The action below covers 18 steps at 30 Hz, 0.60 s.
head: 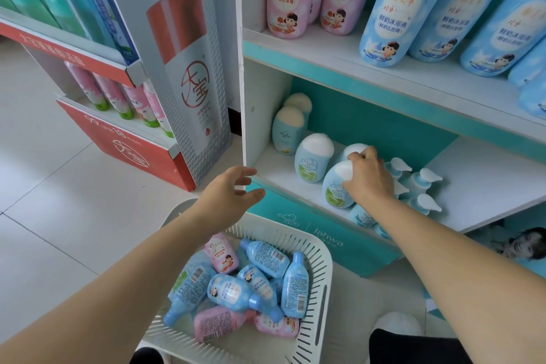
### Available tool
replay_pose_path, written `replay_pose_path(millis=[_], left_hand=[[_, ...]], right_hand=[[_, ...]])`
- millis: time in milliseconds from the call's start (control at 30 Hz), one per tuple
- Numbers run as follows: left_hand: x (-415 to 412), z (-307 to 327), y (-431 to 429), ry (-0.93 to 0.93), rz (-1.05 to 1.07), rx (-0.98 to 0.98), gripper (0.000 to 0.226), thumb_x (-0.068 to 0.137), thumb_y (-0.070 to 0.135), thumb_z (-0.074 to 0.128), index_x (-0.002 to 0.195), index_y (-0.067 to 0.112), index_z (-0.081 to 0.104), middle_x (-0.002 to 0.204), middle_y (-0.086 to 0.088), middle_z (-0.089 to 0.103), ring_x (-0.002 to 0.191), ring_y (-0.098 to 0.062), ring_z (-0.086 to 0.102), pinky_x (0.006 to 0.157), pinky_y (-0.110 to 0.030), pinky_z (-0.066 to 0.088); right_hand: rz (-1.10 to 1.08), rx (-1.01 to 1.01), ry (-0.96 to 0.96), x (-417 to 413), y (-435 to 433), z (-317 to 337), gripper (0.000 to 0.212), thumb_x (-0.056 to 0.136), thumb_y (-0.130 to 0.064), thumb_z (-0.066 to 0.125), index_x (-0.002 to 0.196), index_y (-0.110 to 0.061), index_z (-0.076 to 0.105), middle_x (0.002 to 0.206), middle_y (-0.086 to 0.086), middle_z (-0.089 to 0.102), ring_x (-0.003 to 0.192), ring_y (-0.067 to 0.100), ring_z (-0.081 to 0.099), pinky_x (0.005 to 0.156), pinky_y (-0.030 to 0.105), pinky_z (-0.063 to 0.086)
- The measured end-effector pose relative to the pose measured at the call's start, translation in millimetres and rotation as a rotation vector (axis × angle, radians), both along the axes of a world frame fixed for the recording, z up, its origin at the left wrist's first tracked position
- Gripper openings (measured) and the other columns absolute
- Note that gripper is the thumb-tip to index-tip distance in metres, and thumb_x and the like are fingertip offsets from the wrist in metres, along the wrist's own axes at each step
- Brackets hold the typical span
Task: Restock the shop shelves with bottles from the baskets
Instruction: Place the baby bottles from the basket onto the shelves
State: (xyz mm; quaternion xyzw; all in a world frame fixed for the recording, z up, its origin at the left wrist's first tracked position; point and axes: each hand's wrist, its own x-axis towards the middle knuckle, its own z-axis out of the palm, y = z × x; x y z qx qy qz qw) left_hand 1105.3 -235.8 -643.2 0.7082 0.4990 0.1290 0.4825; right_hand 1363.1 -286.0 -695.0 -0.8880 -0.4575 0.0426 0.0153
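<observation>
I'm looking down at a pale tiled floor catching soft daylight. A red and grey cardboard display stand is sitting left, right beside a white and teal shelving unit.

I see both bare forearms reaching forward and away from me. My left hand hangs in the air, palm turned inward, fingers loosely spread and slightly curled, thumb apart from them, gripping nothing. My right arm stretches further ahead, wrist bent down. My right hand is palm down, its fingers curled over the white rounded cap of a small pale blue plastic bottle, touching it.
</observation>
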Motion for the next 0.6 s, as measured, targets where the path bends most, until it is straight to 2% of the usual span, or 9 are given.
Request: replay_pose_path(millis=[100, 200, 267, 433, 500, 600], left_hand=[[0, 2, 0, 0.014, -0.004, 0.001, 0.046, 0.089, 0.027, 0.060, 0.132, 0.022, 0.046, 0.127, 0.001, 0.053, 0.100, -0.011, 0.054, 0.081, -0.022, 0.040], [-4, 4, 0, 0.031, -0.005, 0.006, 0.047, 0.089, 0.028, 0.060, 0.132, 0.021, 0.046, 0.127, 0.000, 0.053, 0.100, -0.011, 0.053, 0.081, -0.022, 0.040], [-8, 4, 1, 0.040, -0.007, 0.012, 0.046, 0.089, 0.028, 0.061, 0.132, 0.021, 0.047, 0.127, 0.000, 0.054, 0.101, -0.012, 0.053, 0.082, -0.024, 0.040], [-22, 5, 2, 0.054, 0.004, 0.019, 0.045, 0.089, 0.028, 0.059, 0.132, 0.021, 0.046, 0.129, 0.000, 0.053, 0.103, -0.011, 0.050, 0.085, -0.024, 0.040], [-28, 5, 2, 0.071, 0.008, 0.038, 0.044, 0.090, 0.028, 0.059, 0.132, 0.021, 0.046, 0.129, 0.000, 0.052, 0.101, -0.010, 0.049, 0.085, -0.023, 0.039], [-40, 6, 4, 0.087, 0.004, 0.048, 0.044, 0.090, 0.028, 0.058, 0.132, 0.021, 0.046, 0.129, 0.000, 0.052, 0.100, -0.010, 0.048, 0.085, -0.023, 0.039]], right_hand=[[-0.013, 0.030, -0.010, -1, -2, 3, 0.045, 0.080, -0.012, 0.069, 0.122, -0.013, 0.052, 0.123, 0.009, 0.038, 0.109, 0.027, 0.044, 0.069, 0.030, 0.040], [0.021, 0.067, -0.060, -6, -1, 11, 0.052, 0.079, -0.014, 0.070, 0.126, -0.014, 0.050, 0.126, 0.009, 0.038, 0.113, 0.028, 0.040, 0.087, 0.034, 0.041], [0.078, 0.097, -0.078, -14, 1, 18, 0.056, 0.077, -0.016, 0.072, 0.128, -0.015, 0.048, 0.129, 0.009, 0.037, 0.116, 0.029, 0.037, 0.093, 0.037, 0.037], [0.326, 0.126, -0.045, -58, 4, 22, 0.061, 0.079, -0.021, 0.071, 0.133, -0.015, 0.044, 0.132, 0.010, 0.037, 0.118, 0.030, 0.036, 0.095, 0.037, 0.034], [0.443, 0.078, 0.004, -79, 2, 19, 0.063, 0.082, -0.023, 0.068, 0.137, -0.016, 0.039, 0.131, 0.008, 0.037, 0.118, 0.028, 0.037, 0.095, 0.036, 0.035], [0.602, -0.017, 0.086, -109, -1, 8, 0.057, 0.083, -0.024, 0.066, 0.132, -0.017, 0.038, 0.125, 0.005, 0.038, 0.115, 0.024, 0.038, 0.093, 0.033, 0.038]])
